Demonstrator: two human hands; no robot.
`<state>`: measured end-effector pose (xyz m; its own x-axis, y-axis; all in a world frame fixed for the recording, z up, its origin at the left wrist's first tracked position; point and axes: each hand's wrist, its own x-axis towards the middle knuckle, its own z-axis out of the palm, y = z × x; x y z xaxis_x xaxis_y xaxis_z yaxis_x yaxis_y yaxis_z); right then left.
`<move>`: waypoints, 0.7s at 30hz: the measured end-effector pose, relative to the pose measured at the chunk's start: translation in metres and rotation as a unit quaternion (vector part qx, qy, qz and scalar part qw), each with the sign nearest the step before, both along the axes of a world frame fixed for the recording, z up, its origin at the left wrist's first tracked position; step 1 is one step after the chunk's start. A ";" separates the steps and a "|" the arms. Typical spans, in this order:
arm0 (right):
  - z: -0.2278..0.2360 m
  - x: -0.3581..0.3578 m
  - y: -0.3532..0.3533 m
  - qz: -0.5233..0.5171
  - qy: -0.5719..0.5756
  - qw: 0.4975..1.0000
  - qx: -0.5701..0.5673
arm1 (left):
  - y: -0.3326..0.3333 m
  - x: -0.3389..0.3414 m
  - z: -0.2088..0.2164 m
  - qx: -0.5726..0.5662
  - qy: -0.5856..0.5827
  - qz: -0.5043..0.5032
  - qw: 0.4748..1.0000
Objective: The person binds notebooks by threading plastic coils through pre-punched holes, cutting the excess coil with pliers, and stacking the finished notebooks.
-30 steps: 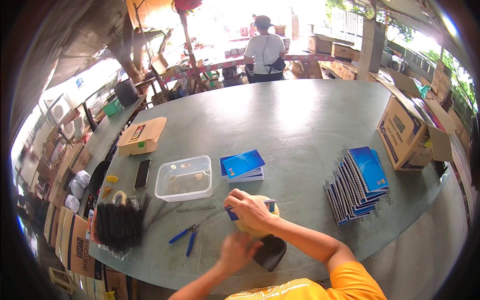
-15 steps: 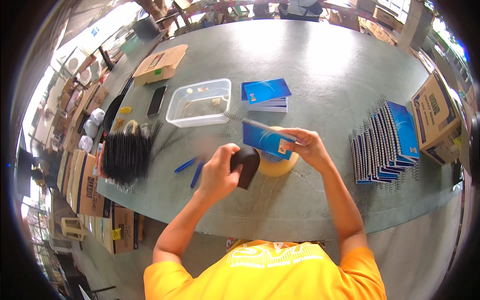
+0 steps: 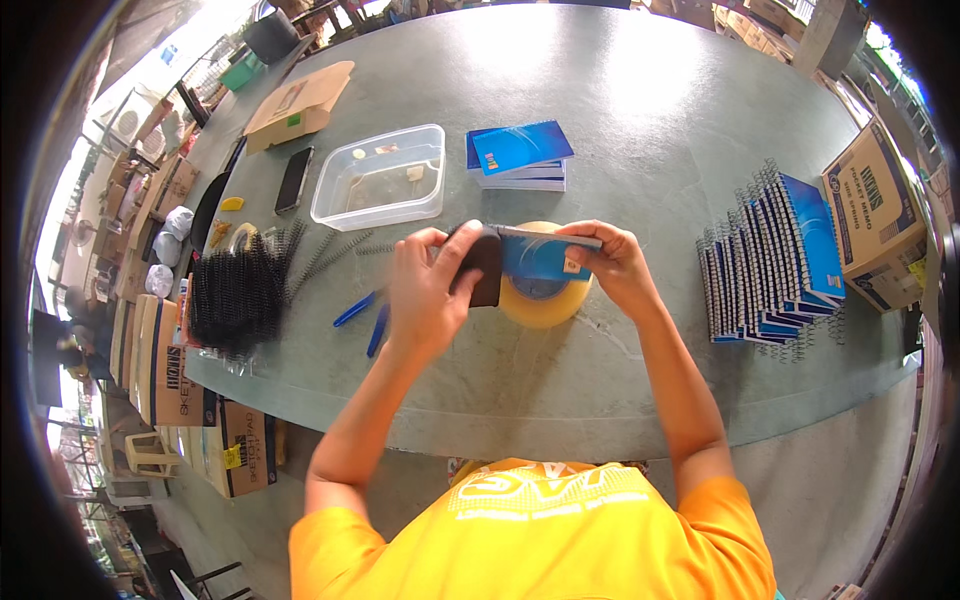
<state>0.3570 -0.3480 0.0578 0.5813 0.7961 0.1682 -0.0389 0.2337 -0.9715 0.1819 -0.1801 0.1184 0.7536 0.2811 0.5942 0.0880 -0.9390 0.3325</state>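
My left hand [image 3: 425, 285] is closed around a dark, curved pad-like piece [image 3: 486, 270], its kind unclear. That piece meets the left end of a small blue notebook [image 3: 532, 256], whose spine edge faces up. Between thumb and fingers, my right hand [image 3: 608, 262] pinches the notebook's right end. Just beneath the notebook, a wide yellowish roll of tape [image 3: 545, 310] lies on the table. Beside my left wrist are two blue handles [image 3: 354, 310], partly hidden by the hand. Loose wire coils [image 3: 335, 255] lie farther left, next to a heap of black spiral coils [image 3: 240, 295].
A clear plastic tub [image 3: 380, 210] and a short stack of blue notebooks [image 3: 520, 150] stand beyond my hands. Coil-bound notebooks [image 3: 765, 260] are piled at right by a carton [image 3: 875, 215]. A phone [image 3: 293, 180] and an opened cardboard box [image 3: 298, 105] lie at far left.
Both hands have come closer together, and the dark piece now meets the notebook's left end. The notebook has turned more level, its spine edge up. The whole view has shifted slightly.
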 end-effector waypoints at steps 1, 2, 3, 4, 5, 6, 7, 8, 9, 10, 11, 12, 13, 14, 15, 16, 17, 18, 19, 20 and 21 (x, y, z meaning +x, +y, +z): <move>0.005 0.000 0.003 -0.011 0.013 1.000 0.022 | 0.002 -0.004 0.006 -0.003 -0.004 -0.032 0.999; 0.003 0.003 0.001 -0.001 0.015 1.000 0.026 | 0.005 -0.003 0.017 -0.014 -0.056 -0.033 0.998; 0.001 0.007 -0.002 0.010 0.017 0.999 0.031 | 0.006 -0.002 0.030 -0.026 -0.108 -0.034 0.993; -0.001 0.010 -0.003 0.024 0.020 0.999 0.034 | 0.007 -0.001 0.036 -0.039 -0.160 -0.031 0.986; -0.004 0.009 -0.004 0.014 0.008 1.000 0.021 | 0.007 0.002 0.036 -0.094 -0.218 -0.008 0.971; -0.009 0.006 -0.005 0.004 -0.005 1.000 0.008 | 0.007 0.005 0.024 -0.078 -0.139 -0.057 0.986; -0.007 0.001 -0.002 0.005 -0.021 1.000 0.001 | 0.006 0.002 0.009 -0.054 -0.063 -0.096 0.992; -0.004 -0.002 -0.001 0.014 -0.014 1.000 0.007 | 0.004 -0.001 -0.007 -0.034 0.015 -0.136 0.990; 0.001 -0.005 0.001 0.023 -0.006 1.000 0.016 | -0.004 -0.008 -0.018 -0.036 0.057 -0.116 0.991; 0.003 -0.005 0.003 0.024 0.001 0.999 0.025 | -0.001 -0.005 -0.008 -0.020 -0.010 -0.090 0.996; -0.001 -0.005 -0.001 0.026 0.022 0.999 0.021 | 0.000 0.000 0.008 -0.012 -0.072 -0.071 0.995; -0.004 -0.003 -0.003 0.018 0.020 1.000 0.013 | 0.003 0.006 0.020 -0.005 -0.133 -0.050 0.990; -0.003 -0.001 -0.002 0.019 0.014 1.000 0.009 | 0.008 0.008 0.028 -0.047 -0.205 0.008 0.978; -0.001 -0.001 -0.001 0.021 0.008 1.000 0.005 | 0.005 0.009 0.020 -0.042 -0.129 -0.032 0.990; -0.002 -0.002 -0.001 0.020 0.017 1.000 0.005 | 0.001 0.009 0.005 -0.037 -0.053 -0.072 0.995; -0.003 -0.002 0.000 0.017 0.024 1.000 0.008 | -0.004 0.012 0.004 -0.029 0.023 -0.114 0.993; -0.003 -0.001 0.001 0.014 0.030 0.999 0.012 | -0.004 0.011 0.008 -0.029 0.019 -0.118 0.992; 0.000 0.001 0.001 0.016 0.015 1.000 0.012 | 0.000 0.012 0.016 -0.025 -0.053 -0.092 0.994; -0.003 0.002 -0.002 0.009 0.009 1.000 0.007 | 0.004 0.018 0.032 -0.028 -0.115 -0.074 0.990; -0.005 0.000 -0.003 0.008 0.004 1.000 0.004 | 0.005 0.020 0.040 -0.028 -0.176 -0.048 0.983; -0.007 -0.001 -0.003 0.013 0.015 1.000 0.007 | 0.002 0.022 0.036 -0.057 -0.207 -0.016 0.977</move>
<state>0.3563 -0.3513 0.0508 0.5661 0.8083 0.1619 -0.0744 0.2457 -0.9665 0.2042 -0.1783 0.1546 0.4654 0.3443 0.8154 -0.1044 -0.8934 0.4369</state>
